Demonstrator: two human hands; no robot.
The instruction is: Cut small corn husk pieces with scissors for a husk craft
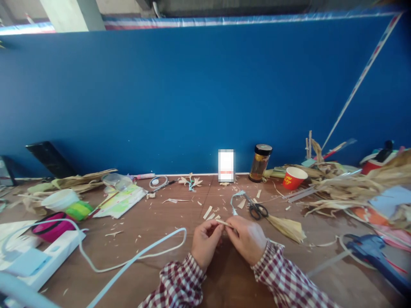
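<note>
My left hand (207, 241) and my right hand (245, 237) meet low in the middle of the head view, fingertips pinched together. Between them they hold a thin, pale strip of corn husk (224, 223); the fingers hide part of it. Just beyond my hands lie several cut husk pieces (208, 212). Black-handled scissors (258, 211) rest by my right hand, touching a dry husk piece (287, 228). A light-blue ribbon-like strip (234, 201) curls left of the scissors. Farther back is a small flower shape of pale husk petals (191, 183).
At right are a blue glue gun (369, 248), a red paper cup (293, 177) and heaped corn husks (346, 192). A dark-lidded jar (260, 162) stands by the blue partition (192, 94). At left, a white cable (138, 256) loops near a power strip (54, 261).
</note>
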